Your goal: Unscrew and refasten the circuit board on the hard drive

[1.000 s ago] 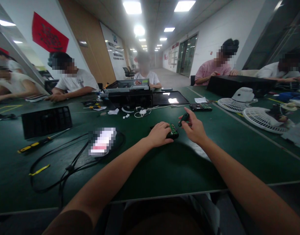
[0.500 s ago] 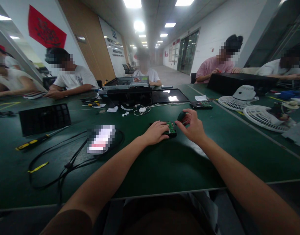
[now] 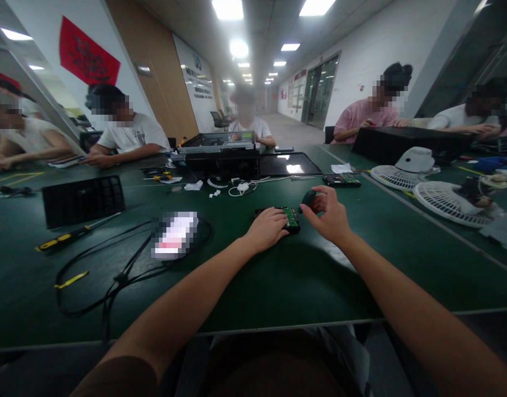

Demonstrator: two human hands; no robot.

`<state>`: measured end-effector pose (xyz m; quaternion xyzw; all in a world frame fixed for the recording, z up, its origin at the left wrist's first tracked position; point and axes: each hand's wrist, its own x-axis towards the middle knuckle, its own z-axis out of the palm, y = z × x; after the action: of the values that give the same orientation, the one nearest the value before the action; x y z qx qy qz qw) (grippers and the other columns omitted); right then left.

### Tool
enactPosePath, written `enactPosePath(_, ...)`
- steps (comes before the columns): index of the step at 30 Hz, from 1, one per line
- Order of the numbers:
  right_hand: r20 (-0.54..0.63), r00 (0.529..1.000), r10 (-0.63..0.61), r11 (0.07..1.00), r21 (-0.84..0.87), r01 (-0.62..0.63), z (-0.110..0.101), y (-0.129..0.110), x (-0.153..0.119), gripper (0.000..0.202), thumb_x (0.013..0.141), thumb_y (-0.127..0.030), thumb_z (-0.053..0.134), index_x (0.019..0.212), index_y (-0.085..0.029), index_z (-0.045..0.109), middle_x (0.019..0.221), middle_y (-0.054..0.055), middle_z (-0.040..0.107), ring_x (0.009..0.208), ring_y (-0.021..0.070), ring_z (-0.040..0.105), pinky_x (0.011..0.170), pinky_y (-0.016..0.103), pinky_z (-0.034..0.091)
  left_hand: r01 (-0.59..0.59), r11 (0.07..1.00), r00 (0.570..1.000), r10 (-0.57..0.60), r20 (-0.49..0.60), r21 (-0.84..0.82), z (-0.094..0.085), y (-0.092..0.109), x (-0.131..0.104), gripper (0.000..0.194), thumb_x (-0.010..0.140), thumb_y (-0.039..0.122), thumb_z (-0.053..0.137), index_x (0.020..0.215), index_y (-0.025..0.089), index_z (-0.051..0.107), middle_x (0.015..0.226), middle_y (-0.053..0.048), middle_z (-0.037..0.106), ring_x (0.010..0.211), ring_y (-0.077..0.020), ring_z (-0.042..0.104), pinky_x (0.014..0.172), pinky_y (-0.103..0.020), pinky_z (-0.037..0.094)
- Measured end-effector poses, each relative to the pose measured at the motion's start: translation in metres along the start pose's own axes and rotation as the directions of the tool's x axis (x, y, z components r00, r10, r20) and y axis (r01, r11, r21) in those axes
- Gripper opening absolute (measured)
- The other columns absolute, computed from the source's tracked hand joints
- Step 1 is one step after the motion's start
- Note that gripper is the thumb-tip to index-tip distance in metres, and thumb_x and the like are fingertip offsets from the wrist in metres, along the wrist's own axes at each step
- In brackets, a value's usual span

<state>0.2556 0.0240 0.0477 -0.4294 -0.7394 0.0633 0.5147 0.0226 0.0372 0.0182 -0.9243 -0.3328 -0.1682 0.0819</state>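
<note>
Green PCB point(image 3: 293, 217) is exposed but still seated in its blk case point(image 3: 295, 230) on the table point(image 3: 278, 292), so prob mid-job, partly covered by the left hand point(image 3: 267, 229) (fingers laid over, grip can't be told) while a dark-handled tool point(image 3: 308, 199) is pinched in the right hand point(image 3: 330, 216).

A dark brown sleeve and bare forearms are seen.
The left arm is covered by a plain, dark brown sleeve point(image 3: 121, 377), by which a curved, smooth-edged hem is formed near the elbow; below it the forearm point(image 3: 195, 298) is left uncovered down to the left hand point(image 3: 267, 229). The right forearm point(image 3: 406, 295) and right hand point(image 3: 328, 216) are likewise bare. The torso is clothed in a very dark top point(image 3: 273, 369), whose weave is lost in shadow, and pale greyish cloth point(image 3: 348, 353) is glimpsed beside it.
</note>
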Motion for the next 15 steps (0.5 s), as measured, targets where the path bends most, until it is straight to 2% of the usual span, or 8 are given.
enactPosePath(6,0.048,0.998,-0.027,0.998,0.054,0.024,0.0003,0.0012,0.0013,0.052,0.093,-0.041,0.068,0.139,-0.025,0.048,0.09,0.002,0.068,0.078,0.0215,0.07,0.076,0.039,0.061,0.003,1.0,1.0,-0.003,-0.019,-0.009,-0.0006,0.0013,-0.0009,0.033,0.106,0.035,0.06,0.131,0.016,0.07,0.139,-0.012,0.071,0.14,-0.0283,0.057,0.123,-0.049,0.037)
enactPosePath(11,-0.059,0.995,-0.076,0.994,-0.084,0.071,0.0012,0.0027,0.0011,0.048,0.092,-0.042,0.071,0.135,-0.025,0.055,0.097,0.006,0.067,0.082,0.0234,0.069,0.076,0.042,0.062,0.008,0.999,0.999,-0.009,-0.034,-0.046,-0.0006,0.002,-0.0019,0.03,0.105,0.034,0.062,0.128,0.019,0.072,0.138,-0.011,0.071,0.137,-0.0281,0.059,0.122,-0.049,0.039)
enactPosePath(15,-0.057,0.99,-0.126,0.982,-0.15,0.116,0.0002,0.0032,-0.0001,0.047,0.093,-0.044,0.072,0.133,-0.025,0.057,0.115,0.011,0.066,0.088,0.0247,0.071,0.08,0.045,0.065,-0.01,0.997,0.999,0.008,-0.032,-0.071,-0.0008,-0.0041,-0.0043,0.032,0.104,0.034,0.062,0.13,0.019,0.072,0.139,-0.01,0.071,0.137,-0.0283,0.059,0.121,-0.049,0.042)
